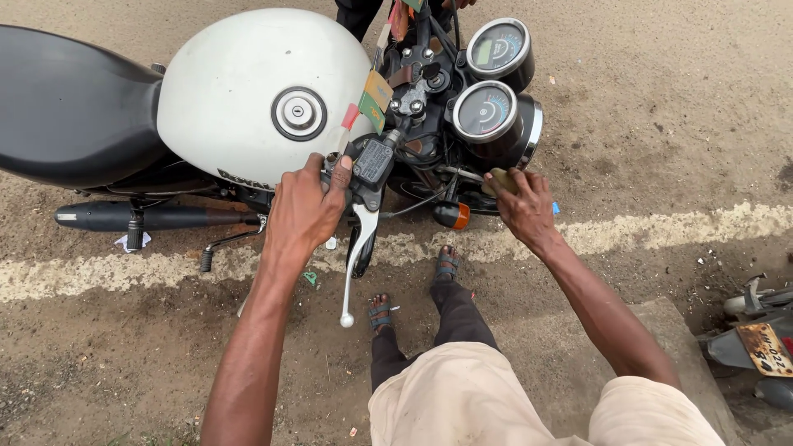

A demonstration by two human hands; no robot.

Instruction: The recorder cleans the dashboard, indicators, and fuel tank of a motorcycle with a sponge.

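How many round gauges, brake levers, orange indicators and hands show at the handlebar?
Round gauges: 2
Brake lever: 1
Orange indicator: 1
Hands: 2, left hand, right hand
Total: 6

Both forearms are bare from the lower frame edge to the wrists; no sleeves, watch, bands or rings are visible on the left hand point(304, 211) or the right hand point(522, 206). A light beige garment point(462, 396), faintly soiled and creased, covers the lap and hips at 6 o'clock. Below it, dark trousers point(454, 318) run towards the feet; the cloth is wrinkled at the knee. Feet at 12 o'clock from the lap wear open strapped sandals point(380, 314), dark with bluish-grey bands across the instep; toes are exposed. Fingernails are short.
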